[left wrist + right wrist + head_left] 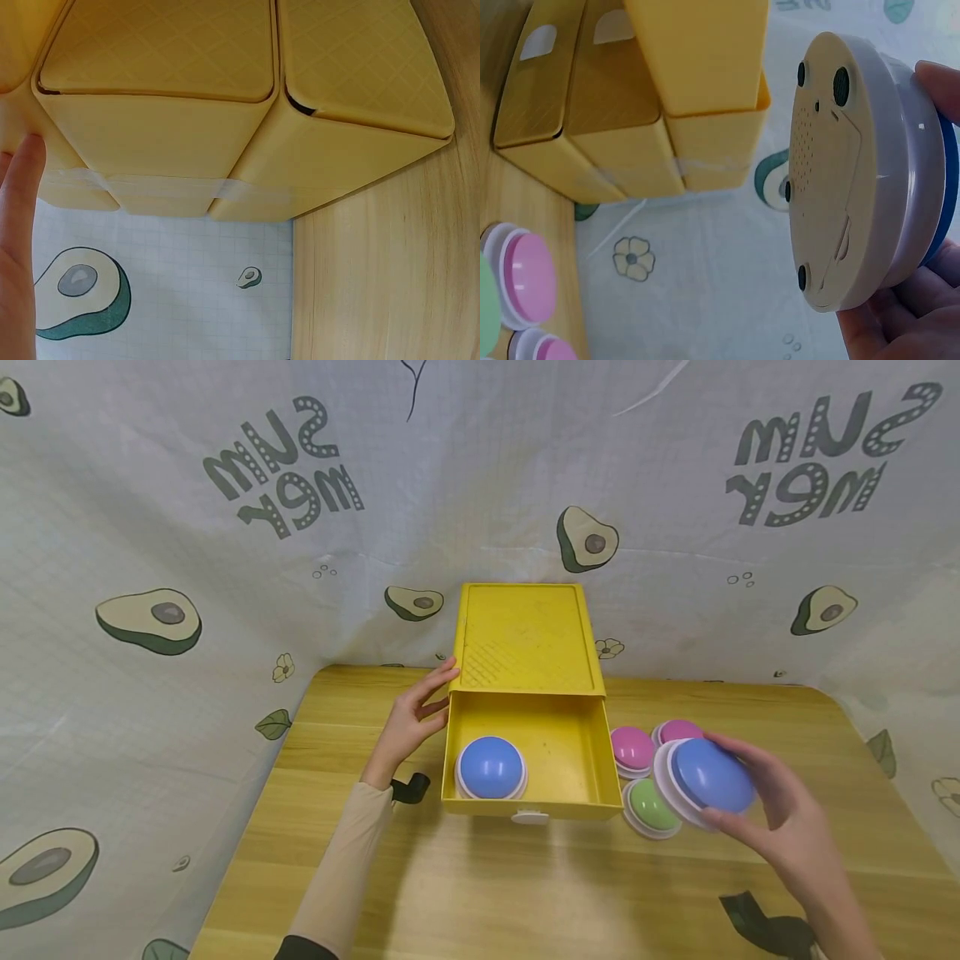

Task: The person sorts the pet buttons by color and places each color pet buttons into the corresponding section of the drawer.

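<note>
My right hand (798,827) grips a blue buzzer button (712,775) by its edges, tilted above the table right of the yellow drawer cabinet (528,639). Its pale underside (832,187), with dark rubber feet and speaker holes, shows in the right wrist view. The fingers of my left hand (405,727) rest against the cabinet's left side. The top drawer (570,760) is pulled out, and a second blue buzzer button (491,768) sits in its front left. A green buzzer button (651,806) and two pink buzzer buttons (632,749) lie beside the cabinet, partly overlapped by the held one.
Lower drawers (544,82) of the cabinet, with white handles, are closed. The cabinet stands at the back of the wooden table (480,893), before a pale cloth (480,460) printed with avocados. A white handle (530,817) marks the pulled-out drawer's front.
</note>
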Available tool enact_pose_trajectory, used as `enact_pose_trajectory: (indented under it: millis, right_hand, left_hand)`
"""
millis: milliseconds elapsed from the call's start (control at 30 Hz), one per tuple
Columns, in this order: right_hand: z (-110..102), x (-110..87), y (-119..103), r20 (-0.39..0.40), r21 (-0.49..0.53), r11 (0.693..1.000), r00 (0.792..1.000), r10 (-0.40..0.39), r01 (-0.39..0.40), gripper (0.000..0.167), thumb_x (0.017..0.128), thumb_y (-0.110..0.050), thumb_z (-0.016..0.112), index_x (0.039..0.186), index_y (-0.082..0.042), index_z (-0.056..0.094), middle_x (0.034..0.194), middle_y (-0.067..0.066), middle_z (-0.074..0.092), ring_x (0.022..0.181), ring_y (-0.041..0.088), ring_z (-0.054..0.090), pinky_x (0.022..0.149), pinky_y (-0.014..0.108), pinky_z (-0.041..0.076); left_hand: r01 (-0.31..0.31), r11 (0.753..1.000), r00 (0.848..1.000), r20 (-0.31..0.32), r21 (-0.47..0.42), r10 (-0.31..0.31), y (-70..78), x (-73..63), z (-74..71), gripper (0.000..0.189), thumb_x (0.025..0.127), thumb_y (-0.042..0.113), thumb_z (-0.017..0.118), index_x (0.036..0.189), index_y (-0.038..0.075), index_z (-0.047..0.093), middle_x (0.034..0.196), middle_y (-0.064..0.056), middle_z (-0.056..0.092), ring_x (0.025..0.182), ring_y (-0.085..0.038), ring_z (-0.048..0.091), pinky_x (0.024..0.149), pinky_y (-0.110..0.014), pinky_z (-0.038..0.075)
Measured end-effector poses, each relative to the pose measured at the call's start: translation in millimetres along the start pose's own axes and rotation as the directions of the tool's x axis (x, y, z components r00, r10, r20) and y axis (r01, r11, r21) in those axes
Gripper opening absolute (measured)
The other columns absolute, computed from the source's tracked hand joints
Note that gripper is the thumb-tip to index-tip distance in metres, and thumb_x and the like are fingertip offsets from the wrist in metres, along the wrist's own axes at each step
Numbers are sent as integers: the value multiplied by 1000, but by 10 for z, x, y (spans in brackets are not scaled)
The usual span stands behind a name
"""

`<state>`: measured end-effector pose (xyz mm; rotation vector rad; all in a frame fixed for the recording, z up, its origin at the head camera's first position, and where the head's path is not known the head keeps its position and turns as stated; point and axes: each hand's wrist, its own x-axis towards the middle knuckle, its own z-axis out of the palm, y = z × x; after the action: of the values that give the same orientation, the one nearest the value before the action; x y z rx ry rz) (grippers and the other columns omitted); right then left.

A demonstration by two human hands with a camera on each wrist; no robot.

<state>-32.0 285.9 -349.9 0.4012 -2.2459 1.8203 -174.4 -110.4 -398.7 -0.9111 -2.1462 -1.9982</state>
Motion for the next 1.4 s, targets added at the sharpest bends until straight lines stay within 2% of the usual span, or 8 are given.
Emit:
enact_pose_trajectory:
  millis: [167,433,700,933,1000,1100,1300,1400]
  right_hand:
    - [62,76,-59,33,-9,1000,999,-7,7,77,69,28,65,139,7,41,141,7,46,129,16,37,103,13,27]
    - [216,171,-140,65,-133,991,998,-13,21,77,69,23,70,139,4,43,140,7,47,125,15,40,101,12,30]
    - [440,300,-191,122,-77,994,991,-62,72,76,67,24,71,136,5,45,140,10,48,125,16,42,98,15,35]
    - [600,399,-201,169,-41,993,981,-98,106,74,69,22,72,136,4,46,140,12,47,125,16,43,99,16,36]
    - [637,425,-202,186,-41,992,977,-107,116,73,70,20,73,136,4,45,140,12,47,125,16,43,100,17,36]
    - [701,451,-207,192,-49,993,976,-99,110,72,71,19,73,136,2,46,140,11,47,126,15,42,101,16,36]
    - [811,500,-174,219,-68,991,971,-96,113,72,72,14,76,136,0,46,140,10,46,127,13,41,100,17,37]
    - [857,516,-144,226,-60,993,970,-89,105,73,72,12,77,136,-1,47,140,10,46,127,13,41,100,17,37]
  left_hand:
    - [-4,1000,1000,-4,-1,4,2,-2,5,50,85,-18,57,133,-12,46,149,-22,33,134,-36,36,97,-49,43]
    - [-13,1000,1000,0,-2,13,-9,0,10,50,84,-18,58,132,-13,45,149,-22,33,133,-36,37,96,-48,44]
    - [-25,1000,1000,-2,1,25,-34,1,7,51,84,-19,57,133,-11,47,149,-20,34,133,-36,37,96,-48,44]
    - [-27,1000,1000,-6,-11,27,-291,7,-26,54,85,-17,59,136,-4,48,151,-7,35,134,-24,39,97,-41,45]
    - [-43,999,999,-3,-7,43,-314,5,-33,54,85,-16,59,137,-4,48,151,-7,35,134,-24,39,97,-41,45]
    - [-33,999,999,-5,-10,33,-290,5,-31,54,85,-16,60,136,-3,48,151,-6,36,134,-23,39,97,-42,45]
    - [-14,1000,1000,-3,-19,14,-57,2,-3,52,84,-20,57,134,-11,46,150,-20,33,134,-34,36,97,-50,43]
    - [-11,1000,1000,-1,-17,11,-4,0,2,51,84,-19,57,134,-13,45,150,-22,32,134,-35,36,97,-50,43]
